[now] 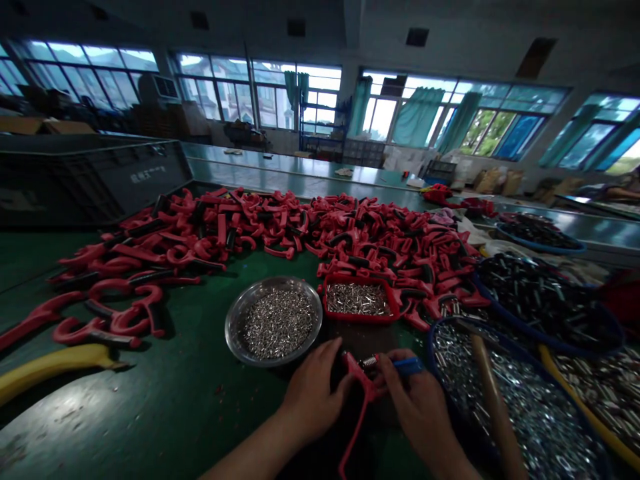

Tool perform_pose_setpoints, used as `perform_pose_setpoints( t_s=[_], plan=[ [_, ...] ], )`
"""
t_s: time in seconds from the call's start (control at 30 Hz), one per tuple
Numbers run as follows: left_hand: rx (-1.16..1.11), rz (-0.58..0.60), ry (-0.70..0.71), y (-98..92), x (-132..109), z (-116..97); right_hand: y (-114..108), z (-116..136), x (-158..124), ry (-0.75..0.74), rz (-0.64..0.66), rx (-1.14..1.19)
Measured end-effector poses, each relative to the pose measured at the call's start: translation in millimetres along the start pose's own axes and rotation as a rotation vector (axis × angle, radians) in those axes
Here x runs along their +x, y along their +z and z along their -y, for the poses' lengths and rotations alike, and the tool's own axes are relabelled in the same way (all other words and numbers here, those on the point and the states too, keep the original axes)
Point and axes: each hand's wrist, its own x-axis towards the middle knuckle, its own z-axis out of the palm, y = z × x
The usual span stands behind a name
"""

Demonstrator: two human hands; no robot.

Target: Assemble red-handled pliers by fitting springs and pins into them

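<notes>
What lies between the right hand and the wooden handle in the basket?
In the head view, the basket's blue rim and loose silver metal parts lie between the right hand and the wooden handle.

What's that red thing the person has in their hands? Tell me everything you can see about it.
The red part is a slim, angular piece with a matte finish that looks like plastic or a rubbery coating. A long, thin arm slopes down towards the bench, while the upper end branches near the hands. A small silver coil spring sits at that upper end. The left hand holds one side, and the right hand is close against the other, keeping the part raised and tilted. Fingers partly hide its upper end.
</notes>
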Motion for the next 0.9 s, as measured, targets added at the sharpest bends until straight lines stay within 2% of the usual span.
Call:
perform_pose_setpoints(
  t_s=[0.07,0.2,0.37,0.53,0.77,0.9],
  plan=[
    [-0.001,0.005,-0.001,-1.0,0,0,2,-10,-2,-0.008,0.015,-0.022],
    [-0.018,0.009,0.007,-1.7,0,0,-5,-11,5,-0.155,0.088,-0.124],
    [-0.034,0.020,-0.007,-1.7,0,0,-3,-8,5,-0.186,-0.050,-0.176],
    [-0.030,0.011,0.000,-1.1,0,1,3,-16,1,-0.215,-0.091,-0.179],
    [-0.045,0.001,0.004,1.3,0,3,11,-10,-3,-0.494,-0.141,-0.406],
    [-0.041,-0.010,0.018,2.1,-1,4,13,-7,4,-0.447,-0.149,-0.476]
  ],
)
